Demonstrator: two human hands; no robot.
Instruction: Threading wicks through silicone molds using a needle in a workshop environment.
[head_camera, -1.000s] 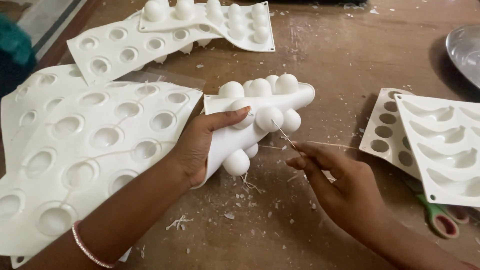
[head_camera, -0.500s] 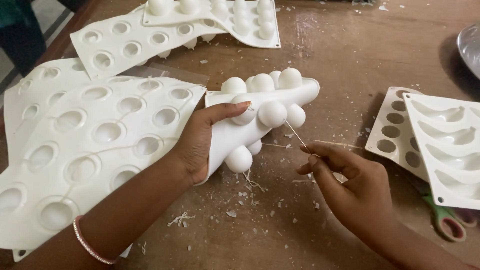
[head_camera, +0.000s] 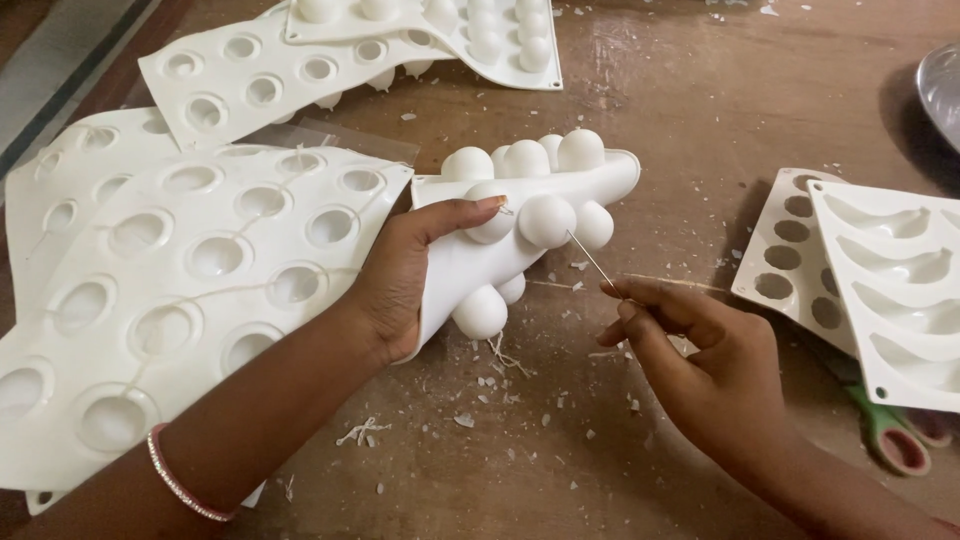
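The left hand (head_camera: 400, 285) grips a white silicone mould (head_camera: 520, 215) tipped on its edge above the brown table (head_camera: 700, 110), thumb pressed on one of its round bumps. The right hand (head_camera: 700, 350) pinches a thin needle (head_camera: 590, 258) between thumb and fingertips, its point apparently touching a bump on the mould, though the contact is too fine to be sure. Flat mould sheets (head_camera: 200, 250) lie under the left forearm, crescent-cavity moulds (head_camera: 880, 280) and green-handled scissors (head_camera: 885, 430) sit to the right.

Left hand (head_camera: 405, 275): grips white dome mould (head_camera: 520, 215), underside up.
Right hand (head_camera: 700, 360): pinches thin needle (head_camera: 592, 260), tip against a dome.
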